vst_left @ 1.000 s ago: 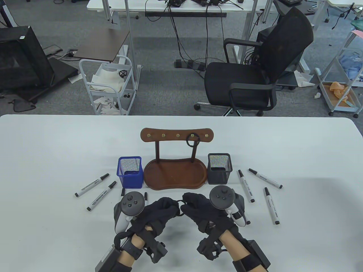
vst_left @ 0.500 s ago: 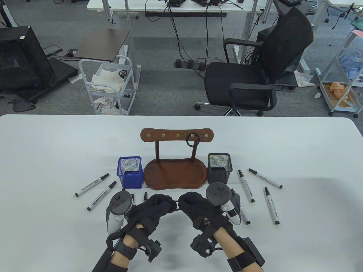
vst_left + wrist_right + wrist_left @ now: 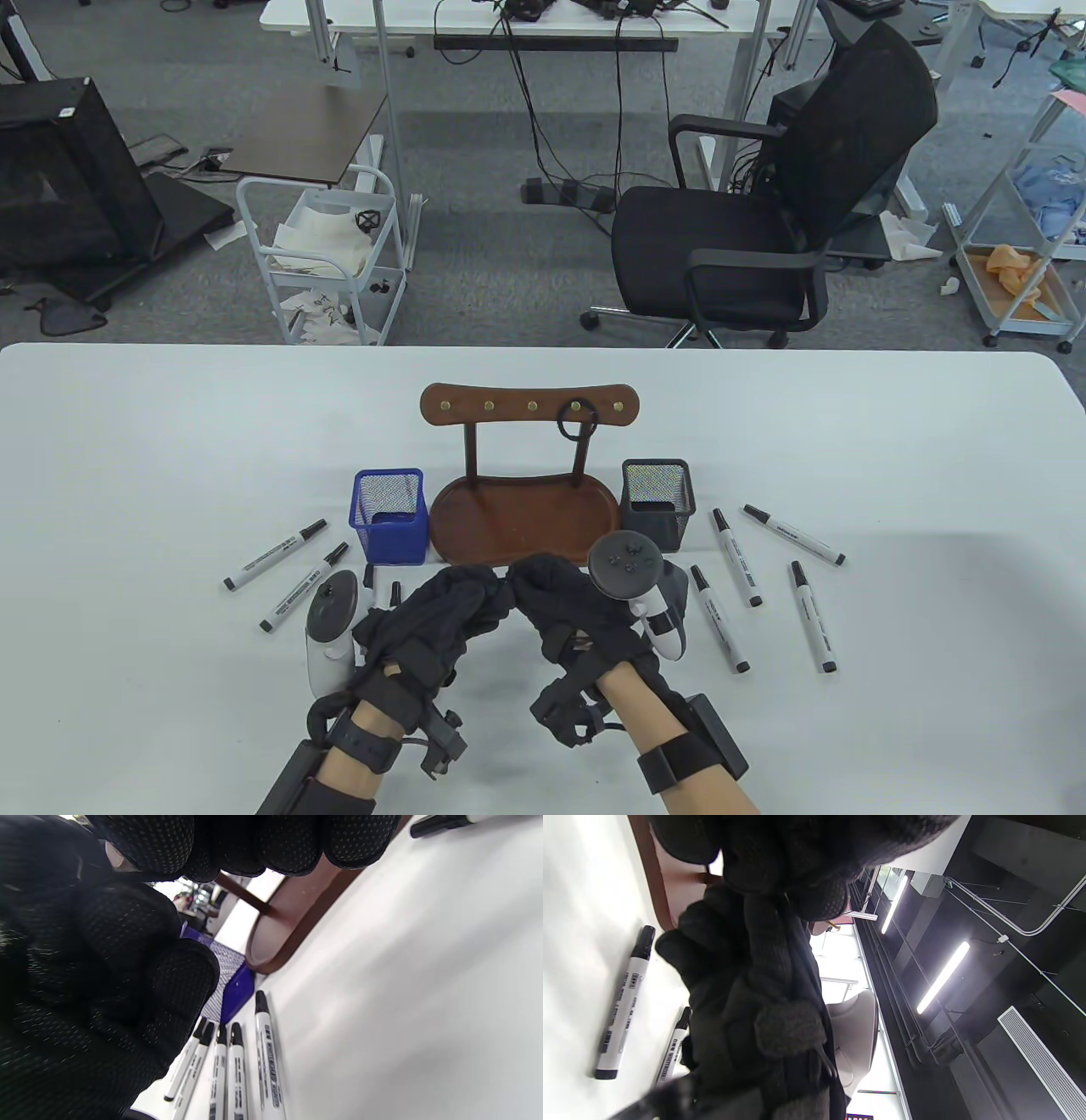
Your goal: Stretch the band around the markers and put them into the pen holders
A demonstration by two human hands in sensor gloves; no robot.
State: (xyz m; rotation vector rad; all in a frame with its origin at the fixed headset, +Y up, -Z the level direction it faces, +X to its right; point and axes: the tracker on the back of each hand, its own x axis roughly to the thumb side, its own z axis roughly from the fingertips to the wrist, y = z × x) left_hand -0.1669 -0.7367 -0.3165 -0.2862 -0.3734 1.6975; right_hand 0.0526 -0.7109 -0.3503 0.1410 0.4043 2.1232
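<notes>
Bright, even overhead light; soft shadows on the white worktop (image 3: 170, 475). Wrist views tilted, nearly filled by dark, blurred gloves; ceiling strip lights (image 3: 941, 978) glare.

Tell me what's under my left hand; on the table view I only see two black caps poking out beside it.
Observer: The right wrist view shows five markers lying side by side on the table, packed close together.
Operator: Which way do they point?
Observer: All the black caps face the blue pen holder, which stands just beyond them.
</notes>
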